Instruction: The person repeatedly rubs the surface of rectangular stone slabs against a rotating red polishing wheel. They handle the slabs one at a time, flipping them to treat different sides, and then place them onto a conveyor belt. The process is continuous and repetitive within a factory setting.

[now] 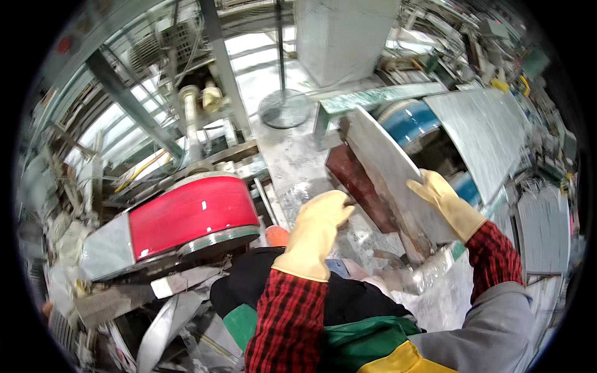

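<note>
Both my hands wear cream rubber gloves with red and black checked cuffs. My left hand [318, 229] is raised in front of my body, its fingers curled together. A small dark bit shows at its fingertips, too blurred to name. My right hand [446, 202] lies at the upper edge of a grey upright panel [392, 168], thumb and fingers apart. That panel stands in front of a machine with a blue belt [410, 121]. A dark red plate [360, 183] slants beside the panel's near face.
At left stands another machine with a red belt [196, 214] around a rounded end. A metal strip [163, 329] lies below it. Farther off are a round stand base [286, 109], a pale pillar [345, 40] and a greenish bench [379, 96]. Stacked sheets [544, 230] stand at right.
</note>
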`<state>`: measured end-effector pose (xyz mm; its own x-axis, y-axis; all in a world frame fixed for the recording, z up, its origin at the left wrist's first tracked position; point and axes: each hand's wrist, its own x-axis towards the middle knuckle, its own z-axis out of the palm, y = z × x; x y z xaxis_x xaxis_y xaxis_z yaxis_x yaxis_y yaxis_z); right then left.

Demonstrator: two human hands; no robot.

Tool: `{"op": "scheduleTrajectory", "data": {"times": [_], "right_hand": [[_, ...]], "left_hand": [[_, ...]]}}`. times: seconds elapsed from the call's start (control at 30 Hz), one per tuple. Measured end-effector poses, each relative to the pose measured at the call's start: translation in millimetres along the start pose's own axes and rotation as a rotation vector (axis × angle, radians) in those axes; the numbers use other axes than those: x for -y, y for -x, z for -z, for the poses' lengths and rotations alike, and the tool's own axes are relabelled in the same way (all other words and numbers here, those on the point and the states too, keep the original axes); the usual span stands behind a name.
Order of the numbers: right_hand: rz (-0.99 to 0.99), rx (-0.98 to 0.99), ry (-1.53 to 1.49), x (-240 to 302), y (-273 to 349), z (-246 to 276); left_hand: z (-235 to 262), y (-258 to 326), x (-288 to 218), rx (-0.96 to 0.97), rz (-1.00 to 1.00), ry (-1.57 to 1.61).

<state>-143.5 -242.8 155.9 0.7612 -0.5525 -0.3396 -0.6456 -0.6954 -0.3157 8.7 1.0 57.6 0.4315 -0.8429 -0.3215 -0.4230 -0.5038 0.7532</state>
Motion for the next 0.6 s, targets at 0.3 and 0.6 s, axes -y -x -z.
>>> {"op": "scheduleTrajectory", "data": {"times": [0.3, 0.6], "right_hand": [[0.002, 0.033, -0.296, 36, 23, -2], [0.482, 0.368, -0.771, 208, 35, 39]], "left_hand": [[-8, 48, 19, -0.144, 0.155, 0.085], [34, 81, 15, -0.301, -0.197, 1.236]]}}
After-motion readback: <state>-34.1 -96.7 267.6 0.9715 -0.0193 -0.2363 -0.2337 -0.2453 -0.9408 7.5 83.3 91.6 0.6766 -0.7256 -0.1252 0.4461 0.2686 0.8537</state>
